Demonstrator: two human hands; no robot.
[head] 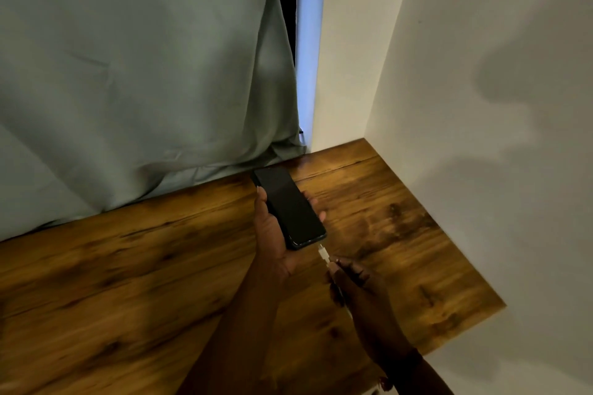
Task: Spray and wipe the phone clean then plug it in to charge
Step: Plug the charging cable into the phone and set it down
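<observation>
Over the far right corner of the wooden counter (128, 266), your left hand (272, 244) cradles the black smartphone (290, 207) screen-up. The palm is beneath it, the thumb lies along its left edge, and the fingertips (322, 216) curl over the right edge. Your right hand (359, 282) pinches the white charging plug (322, 252) by its rear end. The metal tip points at the phone's lower edge and is just short of it, not yet seated.

The phone looks like a slim, stiff slab of glass. It is probably light but slick (more so if any spray lingers on it), and likely to crack if it drops onto the hard wood. Your grip on its side edges suits it and leaves the bottom end free. The plug is small and rigid while its cable (349, 313) is limp, so hold the plug by its housing and push it in straight rather than at an angle.

In the dim light the port itself cannot be made out, nor can you tell whether the screen is dry or wiped clean. Only a short pale run of cable shows beneath your right hand, and where it leads is cut off. No spray bottle, cloth or socket is in view. A grey-green curtain (144, 74) hangs behind the counter, and a white wall (481, 42) on the right carries shadows.
</observation>
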